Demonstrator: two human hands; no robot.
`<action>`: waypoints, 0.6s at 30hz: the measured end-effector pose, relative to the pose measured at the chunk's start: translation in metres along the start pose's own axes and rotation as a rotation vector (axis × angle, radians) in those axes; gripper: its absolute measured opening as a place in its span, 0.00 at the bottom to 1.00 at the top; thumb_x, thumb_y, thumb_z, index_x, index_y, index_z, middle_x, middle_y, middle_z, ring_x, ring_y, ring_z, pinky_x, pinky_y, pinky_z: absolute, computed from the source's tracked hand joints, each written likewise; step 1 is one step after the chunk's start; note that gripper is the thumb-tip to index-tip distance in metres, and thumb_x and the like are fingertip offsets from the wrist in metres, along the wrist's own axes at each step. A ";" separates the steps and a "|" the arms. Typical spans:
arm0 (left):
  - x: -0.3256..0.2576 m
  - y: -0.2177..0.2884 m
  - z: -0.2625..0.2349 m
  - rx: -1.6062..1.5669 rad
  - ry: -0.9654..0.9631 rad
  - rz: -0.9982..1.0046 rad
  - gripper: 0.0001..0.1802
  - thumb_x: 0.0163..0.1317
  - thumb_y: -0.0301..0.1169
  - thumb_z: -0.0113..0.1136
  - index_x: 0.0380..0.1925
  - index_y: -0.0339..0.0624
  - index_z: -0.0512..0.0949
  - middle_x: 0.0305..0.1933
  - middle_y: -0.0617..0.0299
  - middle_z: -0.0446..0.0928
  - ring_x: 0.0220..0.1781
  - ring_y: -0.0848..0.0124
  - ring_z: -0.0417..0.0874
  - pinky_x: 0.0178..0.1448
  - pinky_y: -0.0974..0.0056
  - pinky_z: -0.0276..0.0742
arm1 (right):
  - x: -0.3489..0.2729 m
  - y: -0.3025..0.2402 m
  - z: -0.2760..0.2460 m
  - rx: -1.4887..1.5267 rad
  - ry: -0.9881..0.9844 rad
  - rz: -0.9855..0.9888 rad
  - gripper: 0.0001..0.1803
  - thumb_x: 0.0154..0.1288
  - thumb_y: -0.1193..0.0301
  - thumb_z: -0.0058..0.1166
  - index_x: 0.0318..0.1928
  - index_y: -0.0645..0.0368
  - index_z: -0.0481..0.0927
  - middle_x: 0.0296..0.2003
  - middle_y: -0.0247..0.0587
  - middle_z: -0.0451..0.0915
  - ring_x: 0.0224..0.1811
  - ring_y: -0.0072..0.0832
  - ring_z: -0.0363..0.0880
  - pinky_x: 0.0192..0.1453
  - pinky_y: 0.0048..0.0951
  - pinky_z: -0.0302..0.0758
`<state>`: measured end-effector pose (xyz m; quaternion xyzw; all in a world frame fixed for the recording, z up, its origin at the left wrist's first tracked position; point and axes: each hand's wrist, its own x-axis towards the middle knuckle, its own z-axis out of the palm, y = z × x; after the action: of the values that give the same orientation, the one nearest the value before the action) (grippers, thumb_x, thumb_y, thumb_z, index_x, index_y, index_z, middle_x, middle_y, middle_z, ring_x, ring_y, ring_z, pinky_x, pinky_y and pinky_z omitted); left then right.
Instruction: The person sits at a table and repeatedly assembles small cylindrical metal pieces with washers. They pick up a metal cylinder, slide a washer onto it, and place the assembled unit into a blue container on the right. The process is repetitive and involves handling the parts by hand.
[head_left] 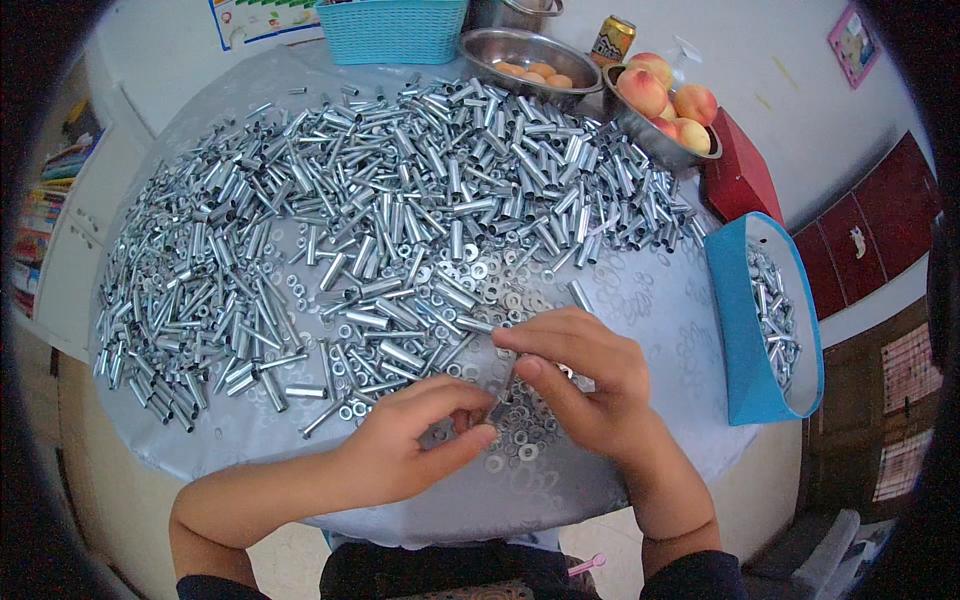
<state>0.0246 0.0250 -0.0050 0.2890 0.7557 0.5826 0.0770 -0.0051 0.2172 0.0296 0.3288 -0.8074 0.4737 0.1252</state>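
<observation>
My left hand (425, 430) is over the near part of the table, its fingers curled and its thumb close to the index finger. Beside it, my right hand (590, 375) has its fingers bent, with the thumb near the fingertips. A small, thin metal part seems to be between the two hands; its kind is too blurred to tell. Below and around the fingertips lie loose flat washers (528, 452). A shiny metal sleeve (475, 324) lies by my right fingertips. Bolts and nuts are mixed among sleeves to the left of my hands.
A big heap of metal sleeves (370, 150) covers the far and left table (660, 340). At right stands a blue fabric bin (735, 330) holding metal parts. Along the back are a blue basket (393, 35), a bowl of eggs (475, 45), a bowl of peaches (700, 150), a can (613, 42) and a red box (745, 165).
</observation>
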 end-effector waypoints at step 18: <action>-0.009 -0.004 0.000 -0.286 0.006 -0.195 0.13 0.57 0.31 0.57 0.39 0.34 0.72 0.38 0.56 0.74 0.40 0.73 0.75 0.44 0.70 0.69 | 0.000 0.004 0.000 0.027 0.011 -0.008 0.14 0.48 0.80 0.56 0.39 0.61 0.79 0.32 0.44 0.79 0.33 0.35 0.78 0.36 0.29 0.74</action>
<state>0.0304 0.0193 -0.0110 0.1987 0.6897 0.6748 0.1715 -0.0075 0.2186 0.0269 0.3310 -0.7990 0.4857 0.1270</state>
